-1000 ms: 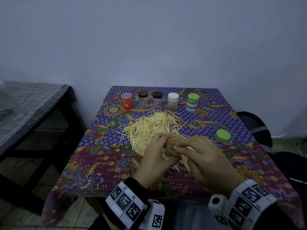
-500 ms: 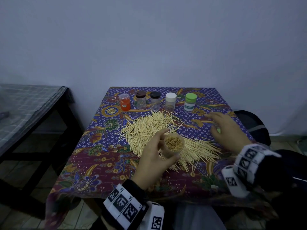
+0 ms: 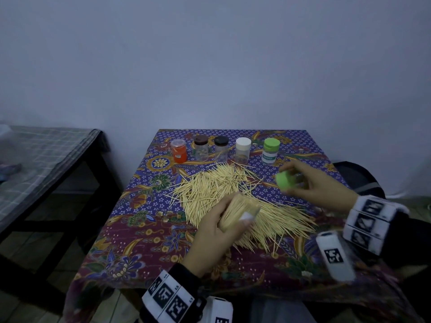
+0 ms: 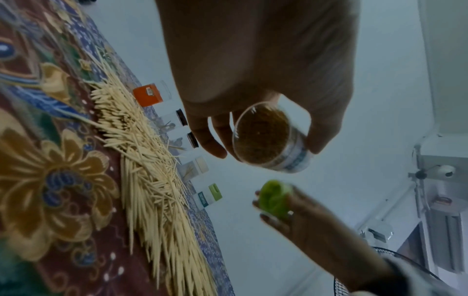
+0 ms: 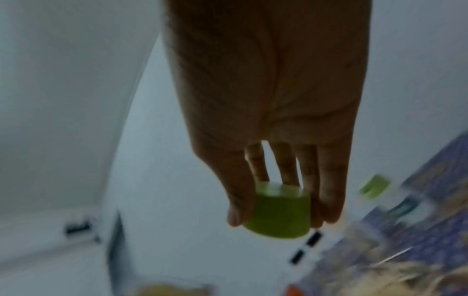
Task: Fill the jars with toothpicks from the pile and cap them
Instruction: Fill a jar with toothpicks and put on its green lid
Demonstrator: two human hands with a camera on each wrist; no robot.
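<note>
My left hand (image 3: 224,220) grips a clear jar (image 3: 240,213) packed full of toothpicks, tilted above the toothpick pile (image 3: 224,190). The left wrist view looks at the jar (image 4: 268,138) end-on, held between thumb and fingers. My right hand (image 3: 310,183) pinches a green cap (image 3: 285,180) in the air to the right of the pile. This green cap (image 5: 278,212) appears between thumb and fingers in the right wrist view, and again as the green cap (image 4: 274,199) below the jar in the left wrist view.
Along the far side of the patterned tablecloth (image 3: 144,248) stands a row of capped jars: orange (image 3: 179,151), brown-capped (image 3: 201,148), black-capped (image 3: 221,148), white-capped (image 3: 243,149) and green-capped (image 3: 271,150). A dark bench (image 3: 46,159) stands left. A dark chair (image 3: 356,178) sits right.
My right hand left the jar, reached right to the green cap on the cloth and lifted it. The left hand tilted the filled jar.
</note>
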